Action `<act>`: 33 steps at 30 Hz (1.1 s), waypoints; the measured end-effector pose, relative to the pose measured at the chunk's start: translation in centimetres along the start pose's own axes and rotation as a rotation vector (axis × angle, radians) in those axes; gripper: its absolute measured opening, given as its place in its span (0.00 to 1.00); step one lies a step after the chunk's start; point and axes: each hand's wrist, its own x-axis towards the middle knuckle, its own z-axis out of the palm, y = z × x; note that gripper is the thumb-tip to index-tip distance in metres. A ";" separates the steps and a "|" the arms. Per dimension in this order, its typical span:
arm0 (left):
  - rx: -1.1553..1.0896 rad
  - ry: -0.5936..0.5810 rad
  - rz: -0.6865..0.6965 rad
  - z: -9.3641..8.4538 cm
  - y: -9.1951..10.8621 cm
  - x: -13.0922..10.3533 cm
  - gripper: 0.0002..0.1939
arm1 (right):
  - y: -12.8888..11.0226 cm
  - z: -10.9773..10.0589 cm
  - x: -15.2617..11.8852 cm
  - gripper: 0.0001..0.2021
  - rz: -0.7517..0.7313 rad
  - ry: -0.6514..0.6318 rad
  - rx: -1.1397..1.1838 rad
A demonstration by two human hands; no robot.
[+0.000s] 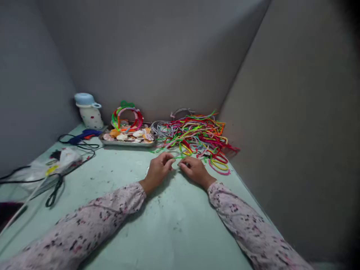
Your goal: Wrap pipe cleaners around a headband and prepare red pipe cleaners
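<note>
Both hands rest low on the pale green tabletop (174, 221), at the near edge of a heap of coloured pipe cleaners (197, 137). The left hand (158, 169) lies with its fingers curled in and its fingertips pinched together on a thin green strand (177, 157) that runs across to the right hand (194, 169). The right hand's fingers are likewise bent and closed on the other end of that strand, so the two hands sit near each other with the short stretch of strand between them. The strand lies just in front of the fingertips, touching the front of the heap (too thin and blurred to tell whether it is one piece or two twisted together).

The heap itself spreads beyond the hands toward the corner of the grey walls, red, yellow, green, orange and pink strands tangled together, with a few pink and yellow loops (219, 165) spilling just to the right of the right hand. Left of the heap stands a shallow metal tray (126, 143) holding shells, with coloured hoops (128, 116) leaning behind it. Further left is a white spotted jug with a blue lid (88, 110). Near the left edge lie a blue tool (84, 135), black cords (54, 193) and a clear plastic bag (53, 165), all well apart from the hands. Both forearms wear floral sleeves (112, 210).
</note>
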 end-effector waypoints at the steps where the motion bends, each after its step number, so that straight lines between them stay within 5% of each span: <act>1: -0.015 -0.001 0.005 0.0 0.1 0.0 0.08 | 0.0 0.0 0.0 0.07 -0.019 -0.020 -0.011; 11: -0.123 -0.095 -0.026 0.2 0.4 0.0 0.09 | 1.0 0.4 0.1 0.24 0.120 0.027 -0.033; 19: -0.116 -0.145 -0.045 0.2 0.4 0.1 0.07 | 0.3 -0.4 0.2 0.08 0.058 0.202 0.117; 33: 0.029 -0.160 -0.017 0.2 -0.3 0.0 0.08 | 0.7 0.0 -0.1 0.12 0.197 0.256 0.234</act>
